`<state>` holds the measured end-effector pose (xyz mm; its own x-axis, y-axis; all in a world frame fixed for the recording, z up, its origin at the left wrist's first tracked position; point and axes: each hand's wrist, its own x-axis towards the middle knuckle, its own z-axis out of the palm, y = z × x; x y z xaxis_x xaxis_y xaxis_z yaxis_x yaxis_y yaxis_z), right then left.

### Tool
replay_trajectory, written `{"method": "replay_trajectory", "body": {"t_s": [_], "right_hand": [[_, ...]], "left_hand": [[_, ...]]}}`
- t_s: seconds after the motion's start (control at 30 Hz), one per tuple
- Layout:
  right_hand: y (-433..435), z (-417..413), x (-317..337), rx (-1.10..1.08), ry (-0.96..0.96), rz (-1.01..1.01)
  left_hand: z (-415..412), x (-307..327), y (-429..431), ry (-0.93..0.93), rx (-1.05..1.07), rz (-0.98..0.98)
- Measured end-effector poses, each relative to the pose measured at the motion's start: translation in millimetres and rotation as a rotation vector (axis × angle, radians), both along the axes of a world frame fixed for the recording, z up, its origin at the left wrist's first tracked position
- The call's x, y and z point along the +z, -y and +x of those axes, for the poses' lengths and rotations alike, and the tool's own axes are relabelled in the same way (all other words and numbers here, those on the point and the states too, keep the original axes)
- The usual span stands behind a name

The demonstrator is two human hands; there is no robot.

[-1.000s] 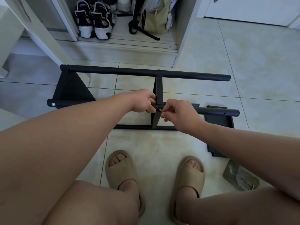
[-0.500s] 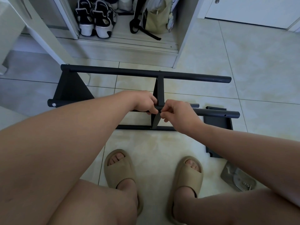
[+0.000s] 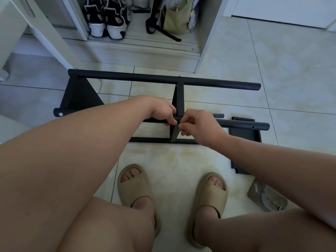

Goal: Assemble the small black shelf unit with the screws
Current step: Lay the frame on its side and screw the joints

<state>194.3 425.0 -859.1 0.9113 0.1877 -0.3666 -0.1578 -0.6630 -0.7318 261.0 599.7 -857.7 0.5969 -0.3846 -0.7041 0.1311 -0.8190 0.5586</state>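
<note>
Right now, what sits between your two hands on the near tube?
In the head view, the shelf's black centre divider crosses the near tube between the left hand and right hand. No screw can be made out there.

Shelf-unit tubes [image 3: 127,79]: black metal look, matt, smooth. Centre divider [image 3: 180,99], side panel [image 3: 80,95], loose panel [image 3: 245,135] on floor: same flat matt black sheet. Screw head [image 3: 60,114] at tube end: bright silver metal. Floor tiles [image 3: 291,70]: pale, marbled, glossy, soft reflections. Slides [image 3: 134,186]: beige, matt, foam-like. Hardware bag [image 3: 265,197]: clear plastic, crinkled, shiny. Tote bag [image 3: 176,19]: olive cloth, black webbing straps. Sneakers [image 3: 105,19]: black uppers, white rubbery soles. Cabinet frame [image 3: 207,33]: white, smooth.
</note>
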Motion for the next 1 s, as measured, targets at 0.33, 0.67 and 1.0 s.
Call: {"method": "replay_trajectory", "body": {"t_s": [0.33, 0.67, 1.0], "right_hand": [[1.6, 1.7, -2.3, -0.058, -0.062, 0.118], [-4.6, -0.8, 0.4, -0.128, -0.09, 0.195], [-0.1, -1.2, 4.4, -0.155, -0.146, 0.304]], "left_hand": [[1.2, -4.0, -1.9, -0.018, 0.025, -0.02], [1.8, -6.3, -3.2, -0.01, 0.012, -0.012], [2.0, -6.2, -3.4, -0.02, 0.018, -0.009]]}}
